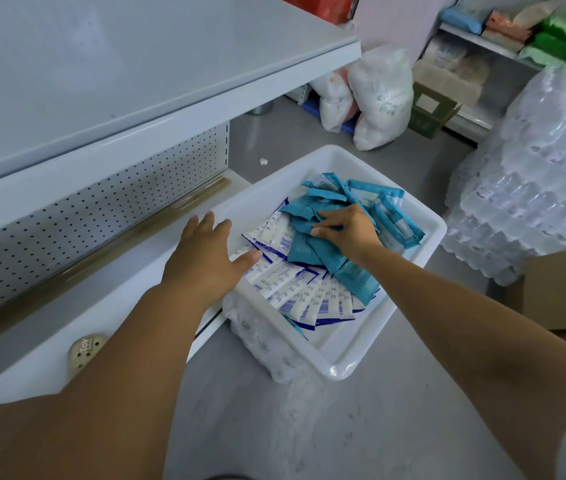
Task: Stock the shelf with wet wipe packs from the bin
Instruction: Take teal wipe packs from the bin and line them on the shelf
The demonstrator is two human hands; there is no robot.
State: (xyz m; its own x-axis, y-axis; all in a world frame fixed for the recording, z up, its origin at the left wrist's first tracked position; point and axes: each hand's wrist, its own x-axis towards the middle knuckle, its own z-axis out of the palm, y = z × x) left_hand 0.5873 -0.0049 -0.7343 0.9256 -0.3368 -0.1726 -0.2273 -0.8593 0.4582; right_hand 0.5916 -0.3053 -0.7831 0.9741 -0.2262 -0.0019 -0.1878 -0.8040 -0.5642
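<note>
Both forearms are reaching forward; left hand is hovering, released, over the rim of the white bin, while right hand is grasping teal wet wipe packs lying inside it.

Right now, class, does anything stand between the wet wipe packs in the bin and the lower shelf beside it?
Nothing visible does. The right hand grips teal wet wipe packs in the white bin beside the lower shelf, whose near surface looks bare. Only the left hand is over the bin's rim on that side.
</note>
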